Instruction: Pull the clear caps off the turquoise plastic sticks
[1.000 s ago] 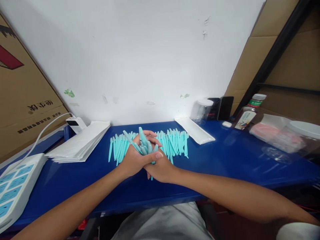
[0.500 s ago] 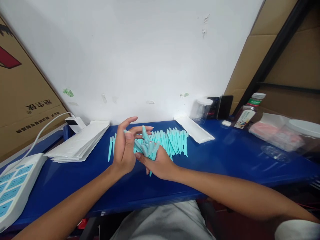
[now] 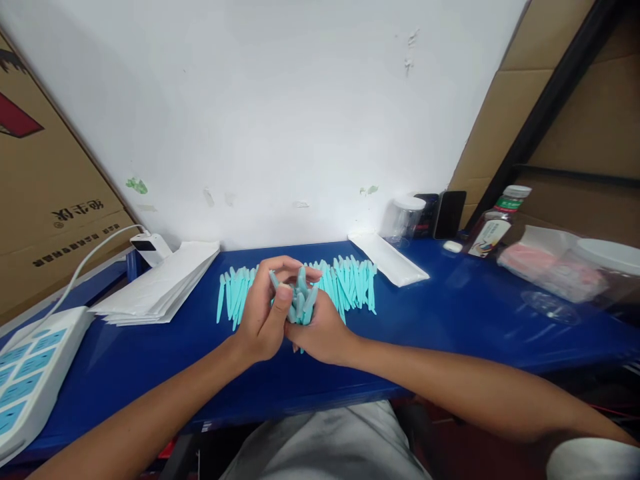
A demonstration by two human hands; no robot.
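A bundle of turquoise eyebrow razors (image 3: 301, 300) with paler capped ends stands roughly upright between my hands. My right hand (image 3: 326, 331) is wrapped round its lower part. Curled about the bundle from the other side, my left hand (image 3: 266, 313) has its thumb against the near side and its fingers behind the tips. The lower ends are mostly hidden by my palms. Behind my hands, a long row of the same razors (image 3: 353, 283) lies side by side on the blue table (image 3: 425, 333), partly covered by my hands.
White envelopes (image 3: 160, 283) are stacked at left, near a power strip (image 3: 37, 373) and a white charger (image 3: 151, 248). On the right lie a white packet (image 3: 387, 259), a clear jar (image 3: 406, 220), phones (image 3: 450, 215), a bottle (image 3: 495, 227) and a bag with pink contents (image 3: 550, 263). A wall stands behind.
My left hand has moved right and its fingers have closed in round the bundle. The razors in my hands are gathered tighter and more upright. The row on the table has not moved.
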